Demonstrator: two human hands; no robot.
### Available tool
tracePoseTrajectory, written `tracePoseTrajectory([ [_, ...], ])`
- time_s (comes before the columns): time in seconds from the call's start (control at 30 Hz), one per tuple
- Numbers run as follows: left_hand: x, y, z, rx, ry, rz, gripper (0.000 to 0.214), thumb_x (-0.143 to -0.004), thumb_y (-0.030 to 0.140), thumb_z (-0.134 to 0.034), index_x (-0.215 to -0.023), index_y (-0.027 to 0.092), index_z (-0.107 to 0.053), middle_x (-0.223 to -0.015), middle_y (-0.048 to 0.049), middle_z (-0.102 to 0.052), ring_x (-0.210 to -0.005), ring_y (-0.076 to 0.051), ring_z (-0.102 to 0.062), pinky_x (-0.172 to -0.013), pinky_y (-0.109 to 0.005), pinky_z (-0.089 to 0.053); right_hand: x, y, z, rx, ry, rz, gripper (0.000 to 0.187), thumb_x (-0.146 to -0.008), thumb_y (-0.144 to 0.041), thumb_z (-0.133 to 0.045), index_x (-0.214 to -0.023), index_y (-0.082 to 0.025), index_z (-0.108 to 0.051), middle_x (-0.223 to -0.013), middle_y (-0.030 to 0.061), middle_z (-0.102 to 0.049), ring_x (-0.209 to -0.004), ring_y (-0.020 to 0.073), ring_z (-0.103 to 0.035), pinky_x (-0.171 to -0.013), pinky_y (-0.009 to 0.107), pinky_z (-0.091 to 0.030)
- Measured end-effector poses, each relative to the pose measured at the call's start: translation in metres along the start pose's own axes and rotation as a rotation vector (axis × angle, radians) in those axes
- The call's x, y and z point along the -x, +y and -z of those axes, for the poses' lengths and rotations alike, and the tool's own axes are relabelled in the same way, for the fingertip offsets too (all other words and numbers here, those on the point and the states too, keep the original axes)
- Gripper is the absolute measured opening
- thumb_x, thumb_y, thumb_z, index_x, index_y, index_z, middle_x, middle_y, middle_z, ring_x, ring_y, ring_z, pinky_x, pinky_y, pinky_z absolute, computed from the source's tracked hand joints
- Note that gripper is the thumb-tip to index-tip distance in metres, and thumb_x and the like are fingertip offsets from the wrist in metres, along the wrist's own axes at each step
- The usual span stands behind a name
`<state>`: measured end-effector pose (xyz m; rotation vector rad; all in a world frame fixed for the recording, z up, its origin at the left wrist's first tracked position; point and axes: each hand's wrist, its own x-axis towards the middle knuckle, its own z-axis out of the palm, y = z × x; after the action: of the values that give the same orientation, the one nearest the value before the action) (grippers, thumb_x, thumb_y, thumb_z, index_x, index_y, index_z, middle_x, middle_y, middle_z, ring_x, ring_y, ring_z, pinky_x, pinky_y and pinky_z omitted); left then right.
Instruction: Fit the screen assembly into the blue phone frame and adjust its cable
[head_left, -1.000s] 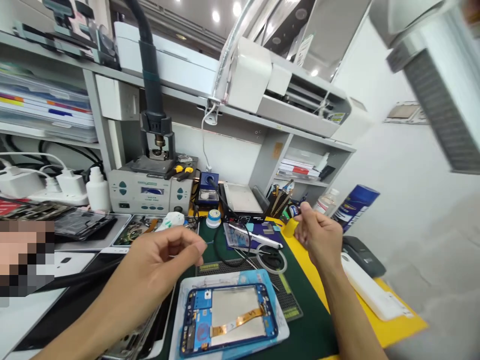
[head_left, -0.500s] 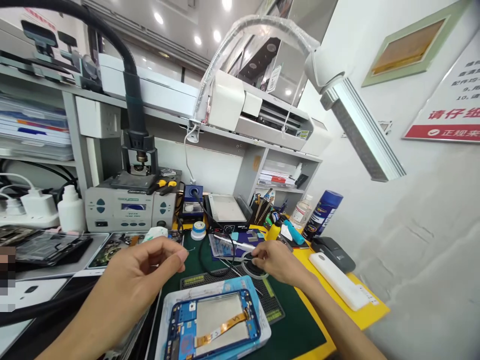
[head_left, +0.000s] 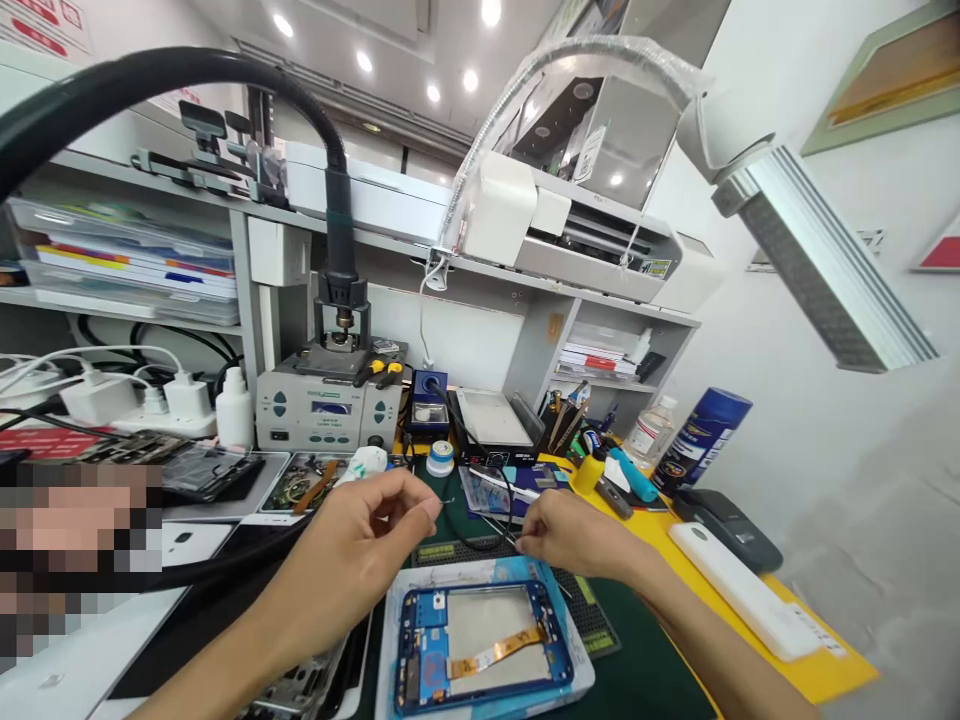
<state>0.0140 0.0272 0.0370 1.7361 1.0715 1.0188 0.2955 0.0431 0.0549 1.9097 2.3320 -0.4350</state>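
My left hand (head_left: 375, 545) is raised at the left of the phone, thumb and forefinger pinched on a short, thin wire-like piece (head_left: 448, 500) that juts out past the fingertips. My right hand (head_left: 574, 535) is low over the mat, fingers closed at slim metal tweezers (head_left: 499, 528); much of the tool is hidden under the hand. Below both hands lies an opened blue phone frame (head_left: 420, 640) with an orange flex cable (head_left: 499, 655) across it. It rests on a white and light-blue pad (head_left: 390, 620).
A perforated black mat (head_left: 600, 620) lies behind the phone on a green work mat (head_left: 645, 640). Behind stand a soldering station (head_left: 319, 405), a small round tub (head_left: 440, 458) and a hot plate (head_left: 491, 415). Opened devices (head_left: 210, 470) crowd the left; a blurred hand (head_left: 75, 540) is there.
The view has swung left. My right hand has left the clear round ring it was holding, and its fingers are now at the tweezers. My left hand keeps its pinch on the thin piece.
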Motion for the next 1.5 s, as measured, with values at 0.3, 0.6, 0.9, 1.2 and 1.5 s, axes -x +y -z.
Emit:
tracePoseTrajectory([
  [0.3,0.001,0.001,-0.002,-0.002,-0.026,-0.014,0.043,-0.098,0.062,-0.056,-0.084,0.024,-0.068,-0.075,0.0023,-0.057,-0.07,-0.018,-0.045,-0.067,-0.031,-0.035,-0.026,0.001,-0.002,-0.006,-0.123,-0.082,0.021,-0.102,-0.038,-0.074,-0.098,-0.017,-0.075,-0.103,0.0016,-0.077,-0.09,0.021,-0.074,-0.079,0.035,-0.064],
  [0.6,0.005,0.004,-0.002,0.037,-0.075,-0.005,0.04,-0.098,0.059,-0.056,-0.084,0.023,-0.067,-0.078,0.0013,-0.062,-0.073,-0.018,-0.051,-0.067,-0.031,-0.037,-0.002,0.027,0.006,-0.304,0.172,-0.147,0.019,-0.1,-0.034,-0.076,-0.095,-0.016,-0.07,-0.088,-0.0014,-0.07,-0.074,0.0153,-0.067,-0.071,0.032,-0.059],
  [0.9,0.013,0.009,-0.003,-0.047,-0.319,0.022,0.025,-0.097,0.044,-0.061,-0.083,0.025,-0.069,-0.074,0.0029,-0.064,-0.067,-0.017,-0.048,-0.06,-0.03,-0.03,0.041,0.039,0.025,-1.179,0.459,-0.011,0.027,-0.077,-0.039,-0.068,-0.097,-0.021,-0.07,-0.06,-0.0022,-0.064,-0.046,0.0142,-0.051,-0.045,0.028,-0.032],
  [1.2,0.004,0.004,-0.01,0.15,-0.133,0.016,0.039,-0.1,0.056,-0.061,-0.085,0.021,-0.067,-0.073,0.0023,-0.062,-0.066,-0.015,-0.052,-0.062,-0.027,-0.043,0.026,-0.017,0.022,-1.656,0.277,0.343,0.033,-0.076,-0.042,-0.084,-0.105,-0.026,-0.083,-0.115,0.0057,-0.086,-0.1,0.0278,-0.083,-0.066,0.03,-0.064],
  [1.5,0.008,-0.004,-0.008,0.239,-0.026,0.013,0.038,-0.099,0.055,-0.065,-0.083,0.021,-0.067,-0.074,-0.0001,-0.067,-0.063,-0.013,-0.055,-0.06,-0.025,-0.045,0.03,-0.063,-0.005,-1.689,0.409,0.394,0.036,-0.093,-0.053,-0.082,-0.104,-0.019,-0.086,-0.076,0.0076,-0.08,-0.066,0.0181,-0.076,-0.058,0.025,-0.063],
])
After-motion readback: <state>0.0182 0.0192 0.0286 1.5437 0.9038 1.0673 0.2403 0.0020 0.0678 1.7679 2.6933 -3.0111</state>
